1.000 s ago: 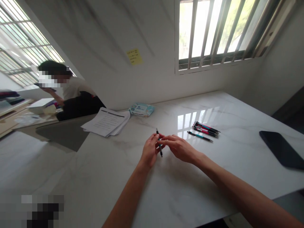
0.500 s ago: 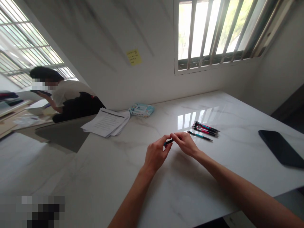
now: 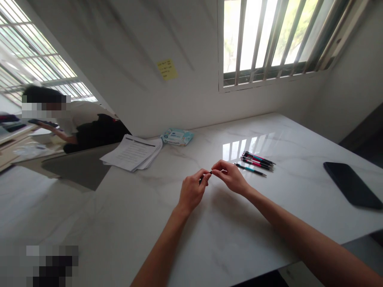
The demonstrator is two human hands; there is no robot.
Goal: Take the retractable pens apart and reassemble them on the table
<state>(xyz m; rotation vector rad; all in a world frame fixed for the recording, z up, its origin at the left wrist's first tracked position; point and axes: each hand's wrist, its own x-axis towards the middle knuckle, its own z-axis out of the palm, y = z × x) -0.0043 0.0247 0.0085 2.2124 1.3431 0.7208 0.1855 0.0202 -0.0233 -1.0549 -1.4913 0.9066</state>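
Note:
My left hand (image 3: 192, 191) is closed around a dark pen (image 3: 200, 181), and much of its barrel is hidden by the fingers. The thumb and fingertips of my right hand (image 3: 230, 176) pinch the pen's far end, close to my left fingertips. Both hands hover a little over the white marbled table (image 3: 239, 239). Just beyond my right hand lies a single black and turquoise pen (image 3: 250, 170). Behind it is a small pile of pens (image 3: 257, 160) in black, red and turquoise, their metal tips pointing right.
A black phone (image 3: 351, 185) lies at the right. Printed papers (image 3: 131, 153) and a light-blue wipes packet (image 3: 177, 137) rest along the wall. A yellow sticky note (image 3: 166, 69) hangs above. At the far left, another person (image 3: 80, 119) leans over a different table.
Both hands have shifted slightly left with the pen. Its turquoise part, visible earlier, is now covered, and less of it shows between my hands. The other person has leaned further left.

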